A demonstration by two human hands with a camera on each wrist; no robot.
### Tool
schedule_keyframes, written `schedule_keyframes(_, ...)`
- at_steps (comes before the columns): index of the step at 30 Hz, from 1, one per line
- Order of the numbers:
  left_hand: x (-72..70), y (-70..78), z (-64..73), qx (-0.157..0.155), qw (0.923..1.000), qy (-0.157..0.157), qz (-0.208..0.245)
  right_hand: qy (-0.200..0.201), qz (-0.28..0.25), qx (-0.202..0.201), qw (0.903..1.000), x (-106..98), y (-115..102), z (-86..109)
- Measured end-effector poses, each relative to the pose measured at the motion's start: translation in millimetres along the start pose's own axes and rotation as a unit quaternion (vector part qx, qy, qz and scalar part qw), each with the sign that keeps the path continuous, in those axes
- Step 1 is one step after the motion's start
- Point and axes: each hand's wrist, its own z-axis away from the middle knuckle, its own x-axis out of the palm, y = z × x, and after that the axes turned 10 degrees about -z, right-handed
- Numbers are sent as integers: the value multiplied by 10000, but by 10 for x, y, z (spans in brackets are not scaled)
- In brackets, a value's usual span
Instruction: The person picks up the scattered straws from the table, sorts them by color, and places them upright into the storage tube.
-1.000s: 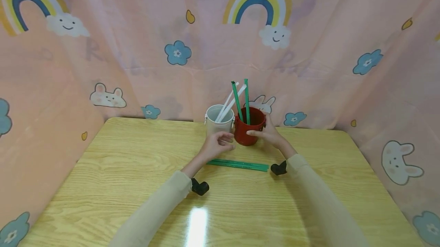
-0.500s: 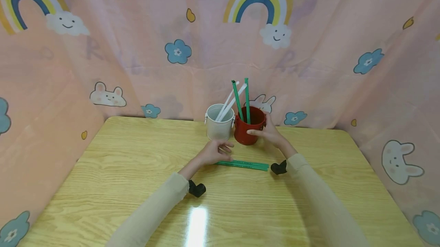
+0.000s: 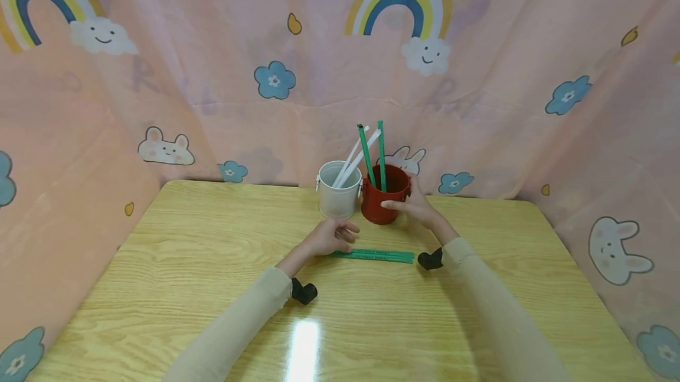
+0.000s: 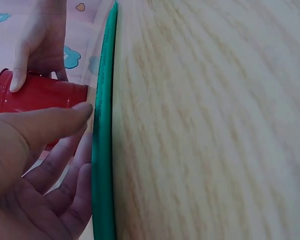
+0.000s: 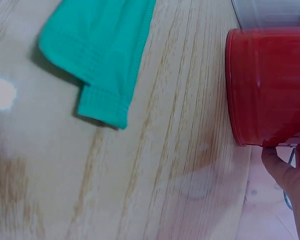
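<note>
My left hand [image 3: 332, 236] is at the left end of the green wrapped straws [image 3: 377, 255], which lie side by side on the table. In the left wrist view its thumb and loosely bent fingers [image 4: 72, 195] are right beside the green wrapper [image 4: 104, 150], with nothing pinched between them. My right hand [image 3: 417, 206] holds the red bucket [image 3: 378, 211] by its right side, thumb across the front, other fingers mostly hidden behind. Two green straws [image 3: 382, 160] stand in that bucket. To its left is a white bucket [image 3: 338, 200] with white straws [image 3: 352, 169] leaning in it.
Both buckets stand near the back edge of the wooden table [image 3: 212, 287]. Behind them hangs a pink patterned curtain [image 3: 329, 116]. A black wrist mount [image 3: 304, 291] juts from the left cuff and another black mount [image 3: 431, 259] from the right.
My left hand has come down from in front of the white bucket toward me, to the left end of the lying green straws. My right hand keeps its hold on the red bucket.
</note>
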Motion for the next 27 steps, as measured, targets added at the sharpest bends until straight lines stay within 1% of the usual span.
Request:
schedule_keyframes(6,-5,-20,20,-37,9998,46,-196,-26,43,-5,10000,-5,4,-5)
schedule_keyframes(14,1,-19,38,-156,9970,315,-696,-1,1,-33,10000,-3,13,-11)
schedule_keyframes(18,34,1,43,-220,9931,414,-1074,6,-44,-38,10000,-2,7,-7)
schedule_keyframes(22,73,39,43,-222,9868,523,-1519,-13,-48,-51,10000,-3,1,-1)
schedule_keyframes(25,92,66,45,-268,9828,569,-1737,-29,-62,-43,10000,0,-4,3)
schedule_keyframes(27,99,78,46,-338,9814,554,-1806,-22,-94,-30,9999,1,-6,6)
